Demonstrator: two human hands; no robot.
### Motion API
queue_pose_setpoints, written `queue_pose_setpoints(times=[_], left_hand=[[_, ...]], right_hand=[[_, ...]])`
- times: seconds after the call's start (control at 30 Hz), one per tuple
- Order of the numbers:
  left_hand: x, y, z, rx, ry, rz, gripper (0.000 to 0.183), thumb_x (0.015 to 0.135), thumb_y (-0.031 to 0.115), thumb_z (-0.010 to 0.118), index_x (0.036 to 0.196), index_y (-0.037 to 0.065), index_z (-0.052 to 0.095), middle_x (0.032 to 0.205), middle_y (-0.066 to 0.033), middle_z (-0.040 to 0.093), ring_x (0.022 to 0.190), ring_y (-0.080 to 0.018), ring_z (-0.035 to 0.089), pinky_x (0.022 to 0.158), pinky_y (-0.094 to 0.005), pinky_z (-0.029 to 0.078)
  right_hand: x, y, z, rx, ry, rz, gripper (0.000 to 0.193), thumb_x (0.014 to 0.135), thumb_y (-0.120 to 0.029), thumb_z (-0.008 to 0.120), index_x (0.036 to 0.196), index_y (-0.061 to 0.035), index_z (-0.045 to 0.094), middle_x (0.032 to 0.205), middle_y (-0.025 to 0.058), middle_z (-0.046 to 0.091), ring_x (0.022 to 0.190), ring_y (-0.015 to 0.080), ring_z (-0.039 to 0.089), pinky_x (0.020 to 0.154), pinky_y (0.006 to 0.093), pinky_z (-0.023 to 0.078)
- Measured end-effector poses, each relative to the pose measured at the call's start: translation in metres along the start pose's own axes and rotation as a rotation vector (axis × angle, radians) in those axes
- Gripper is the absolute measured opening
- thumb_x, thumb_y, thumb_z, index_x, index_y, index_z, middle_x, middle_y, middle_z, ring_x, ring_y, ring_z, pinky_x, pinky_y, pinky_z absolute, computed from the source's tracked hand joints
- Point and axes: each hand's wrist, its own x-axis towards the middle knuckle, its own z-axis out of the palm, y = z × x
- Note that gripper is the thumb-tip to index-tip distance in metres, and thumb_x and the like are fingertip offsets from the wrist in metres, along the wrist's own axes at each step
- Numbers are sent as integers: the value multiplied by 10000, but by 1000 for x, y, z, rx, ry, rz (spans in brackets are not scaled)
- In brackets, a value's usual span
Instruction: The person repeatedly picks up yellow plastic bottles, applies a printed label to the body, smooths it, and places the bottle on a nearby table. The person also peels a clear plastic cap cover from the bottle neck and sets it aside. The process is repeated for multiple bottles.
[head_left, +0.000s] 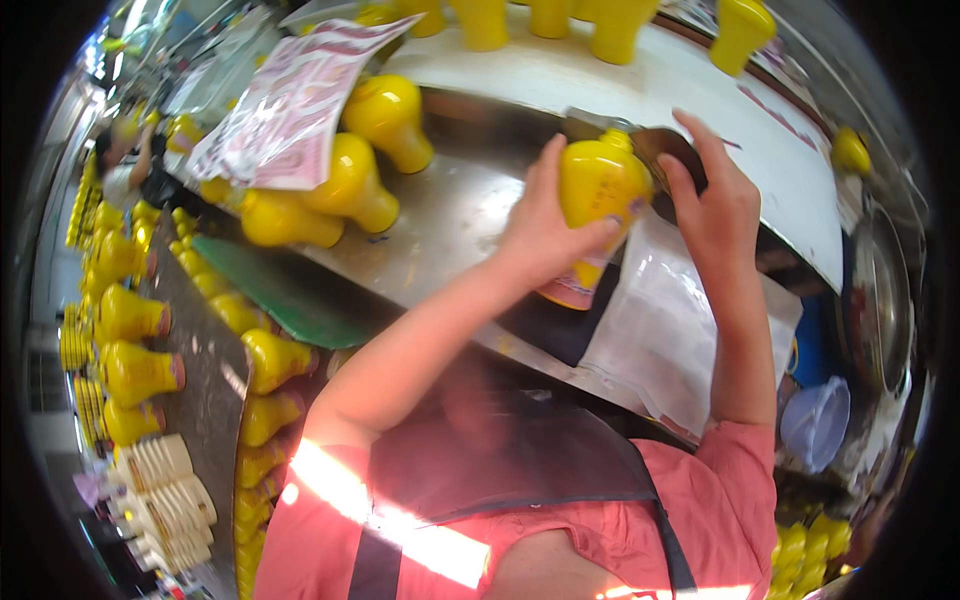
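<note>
My left hand (548, 225) is wrapped round a glossy yellow bottle (603, 178), its thumb across the front. The bottle is tilted, with its short neck at the far end and a pinkish printed band at its narrow near end. Beside it, my right hand (718, 195) grips a dark brown, rounded flat piece (672, 152) between thumb and fingers. That piece is close to the bottle's shoulder; whether they touch I cannot tell. Under the bottle lie a dark cloth (568, 338) and a whitish plastic sheet (655, 325) on the metal worktop (455, 215).
A pink-and-white printed sheet (295, 110) covers several yellow bottles (352, 180) at left. More bottles (480, 22) stand on a white board (790, 190). A green panel (275, 290) juts leftward. At right are a bluish bucket (815, 425) and metal basin (882, 300). Another person (125, 175) is far left.
</note>
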Motion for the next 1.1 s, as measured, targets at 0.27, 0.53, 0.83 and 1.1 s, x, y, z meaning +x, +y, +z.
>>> queue_pose_setpoints(times=[0.27, 0.53, 0.83, 1.1], left_hand=[[12, 2, 11, -463, -47, -171, 953, 776, 318, 847, 1504, 36, 301, 1395, -214, 497, 1263, -328, 557, 1055, -412, 477], [38, 16, 8, 65, 74, 118, 638, 794, 333, 817, 1273, 13, 543, 1196, -177, 600, 1103, -364, 628, 951, -429, 517], [53, 2, 9, -310, 32, 28, 237, 945, 175, 690, 1107, 2, 675, 1036, -36, 676, 927, -96, 616, 835, -259, 520], [58, -2, 5, -535, -24, -46, 235, 1036, 192, 597, 1125, 5, 709, 1022, -53, 715, 906, -99, 648, 831, -255, 534]], right_hand=[[23, -12, 5, 228, -243, 342, 243, 922, -150, 712, 1141, -43, 716, 922, 105, 759, 830, 168, 728, 778, 289, 564], [32, 1, 14, 83, -236, 245, 268, 927, -212, 709, 1138, -50, 740, 940, 121, 767, 799, 210, 734, 764, 301, 571], [-8, -3, 8, -9, 123, 33, 266, 826, -65, 815, 1085, -68, 754, 956, 113, 761, 801, 219, 732, 751, 302, 581], [-53, -46, 2, -81, -54, -385, 354, 668, -120, 786, 1019, -158, 774, 784, 12, 608, 765, 228, 666, 722, 369, 577]])
